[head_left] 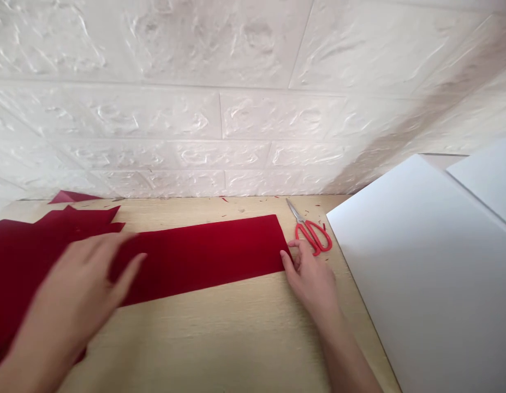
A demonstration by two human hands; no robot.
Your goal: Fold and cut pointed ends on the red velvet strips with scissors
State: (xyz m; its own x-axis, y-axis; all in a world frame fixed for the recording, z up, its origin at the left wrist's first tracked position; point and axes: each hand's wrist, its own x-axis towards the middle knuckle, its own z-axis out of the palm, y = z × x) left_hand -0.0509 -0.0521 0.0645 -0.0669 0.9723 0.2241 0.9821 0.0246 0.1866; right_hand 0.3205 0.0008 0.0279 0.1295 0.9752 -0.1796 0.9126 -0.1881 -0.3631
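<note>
A long strip of dark red, velvety fabric (207,251) lies flat across the wooden table, tilted slightly up to the right. My right hand (312,273) is at its right end, with the thumb on the edge and the fingers curled beside it. My left hand (78,278), a little blurred, is over the strip's left part with thumb and fingers apart; whether it touches the cloth I cannot tell. Just beyond my right hand lie scissors (312,229) with red handles, blades pointing to the wall.
More red fabric (15,262) with jagged edges is heaped at the left, partly behind my left hand. A large white box or board (424,262) borders the right side. Small red scraps dot the table (220,338) along the white brick-patterned wall (253,114).
</note>
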